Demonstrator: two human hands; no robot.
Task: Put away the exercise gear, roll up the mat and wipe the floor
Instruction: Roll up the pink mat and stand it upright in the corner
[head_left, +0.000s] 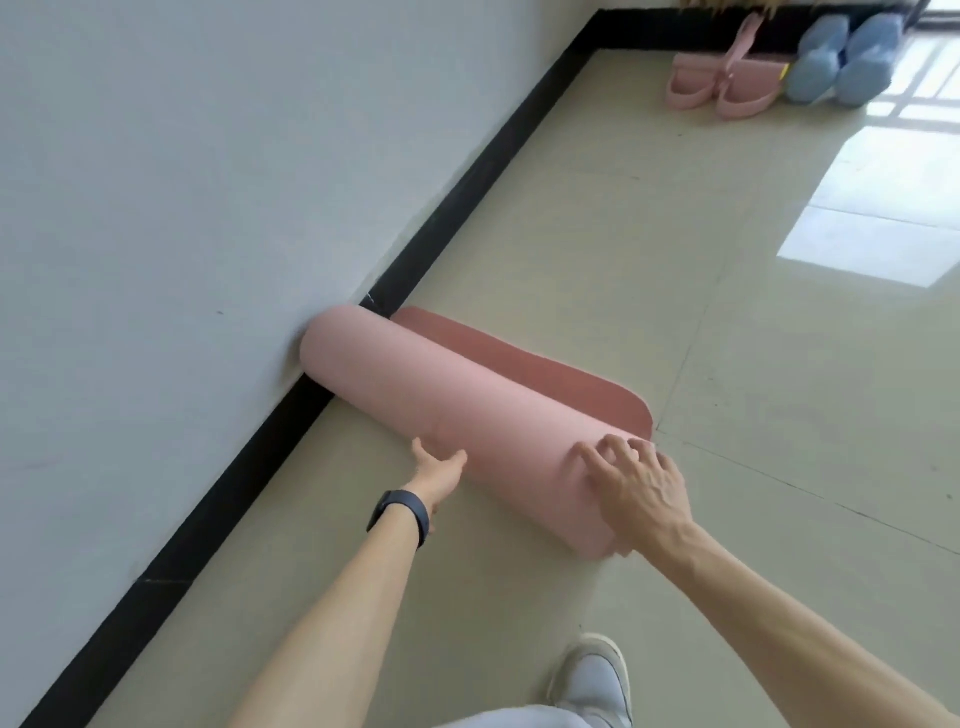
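A pink exercise mat (441, 395) lies almost fully rolled on the beige tiled floor, its far end against the wall. A short darker-pink flap (524, 358) still lies flat beyond the roll. My left hand (439, 467), with a dark band on the wrist, presses flat against the near side of the roll, fingers apart. My right hand (636, 478) rests on top of the roll near its right end, fingers spread. Neither hand grips around the mat.
A white wall (182, 182) with a black skirting board (467, 182) runs along the left. At the far corner stand a pink pedal puller (727, 78) and two blue dumbbells (847, 62). My grey shoe (597, 680) is at the bottom. Sunlight glares on the tiles at right.
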